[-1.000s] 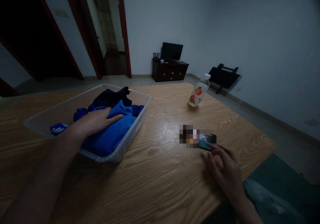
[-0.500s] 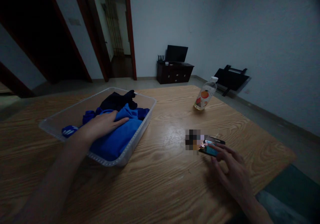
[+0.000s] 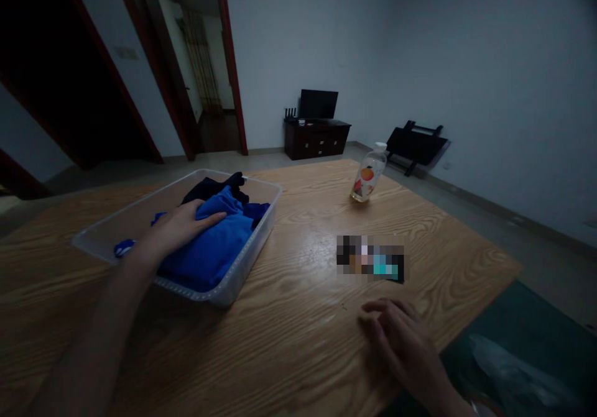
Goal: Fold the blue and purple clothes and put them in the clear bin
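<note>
Nearest, the right hand (image 3: 401, 336) is over the close right part of the wooden counter (image 3: 298, 336), its fingers loosely bent and no object showing in them. Its underside is hidden, so I cannot tell whether this grip's fingertips meet. Beyond its right side, below the counter's edge, is a green surface (image 3: 532, 324) with a clear plastic sheet or bag (image 3: 508, 367) on it.

The left forearm reaches in from the lower left, and the left hand (image 3: 180, 227) rests on blue cloth (image 3: 209, 252), thumb pointing right. The fingertips are out of sight, so I cannot tell whether that grip is clamped on the cloth or only lying against it. The blue cloth sits inside a clear plastic bin (image 3: 254, 255) on the left half of the counter. Dark cloth (image 3: 212, 187) is bunched at the bin's far end, and a blue-and-white piece (image 3: 124, 248) lies near its left side.

Just past the right hand, and apart from it, a phone (image 3: 397, 276) lies on the counter, mostly covered by a pixelated patch. Farther back stands a clear bottle (image 3: 368, 174) with a white cap and a fruit label.

Across the room, a dark cabinet (image 3: 317, 138) carries a television (image 3: 318, 104). To its right, a black folded table (image 3: 415, 146) leans at the wall; to its left is an open doorway (image 3: 217, 131).
</note>
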A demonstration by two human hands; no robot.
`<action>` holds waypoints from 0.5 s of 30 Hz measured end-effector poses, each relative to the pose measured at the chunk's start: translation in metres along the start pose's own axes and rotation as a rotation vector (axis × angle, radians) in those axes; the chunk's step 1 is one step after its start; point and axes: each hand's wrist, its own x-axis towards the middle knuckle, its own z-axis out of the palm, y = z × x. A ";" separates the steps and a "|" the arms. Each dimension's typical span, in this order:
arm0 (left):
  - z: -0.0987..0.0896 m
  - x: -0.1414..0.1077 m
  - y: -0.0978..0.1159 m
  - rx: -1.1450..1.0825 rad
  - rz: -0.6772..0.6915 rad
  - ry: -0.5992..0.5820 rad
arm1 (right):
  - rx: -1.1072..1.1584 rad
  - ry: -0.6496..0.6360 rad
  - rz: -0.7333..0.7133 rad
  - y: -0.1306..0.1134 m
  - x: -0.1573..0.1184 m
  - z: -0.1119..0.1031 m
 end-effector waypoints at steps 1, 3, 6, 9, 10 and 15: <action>0.000 0.000 -0.002 0.000 -0.016 -0.009 | 0.014 -0.011 -0.029 -0.006 0.002 0.002; 0.001 0.000 -0.003 -0.003 -0.028 -0.024 | 0.033 -0.027 -0.065 -0.015 0.008 0.007; 0.002 -0.003 0.001 0.042 -0.022 -0.036 | 0.035 -0.031 -0.072 -0.016 0.014 0.010; 0.005 -0.006 0.005 0.108 -0.026 -0.033 | 0.046 -0.043 -0.042 -0.005 0.012 0.009; 0.006 -0.006 0.006 0.120 -0.022 -0.031 | 0.039 -0.047 -0.027 0.001 0.011 0.008; 0.013 -0.005 0.002 0.165 -0.010 -0.092 | -0.104 -0.004 0.110 0.035 0.004 0.002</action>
